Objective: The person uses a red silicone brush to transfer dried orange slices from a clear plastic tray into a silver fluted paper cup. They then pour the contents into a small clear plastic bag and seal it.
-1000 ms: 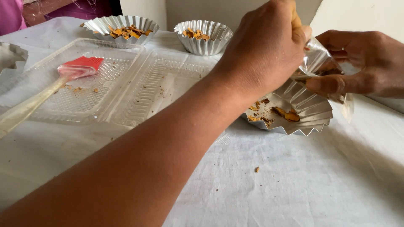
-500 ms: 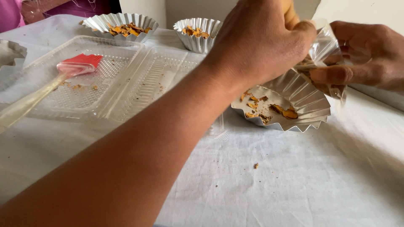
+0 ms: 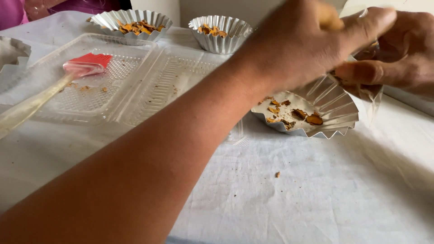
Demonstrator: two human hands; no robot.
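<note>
My left arm reaches across from the lower left. My left hand is closed around a small yellowish object, only partly visible at the knuckles. It hovers just above a fluted foil cup holding a few orange-brown crumbs. My right hand at the right edge pinches a crinkled clear plastic wrapper that hangs beside the cup. The fingertips of the two hands nearly touch. What is inside the wrapper is hidden.
A clear plastic hinged tray lies open at left, with a red-headed spatula resting in it. Two foil cups with orange pieces stand behind. Another foil cup is at the far left. A white cloth carries a stray crumb.
My left hand has shifted right and up, closing the gap to my right hand above the foil cup. The tray, spatula and back cups have stayed put.
</note>
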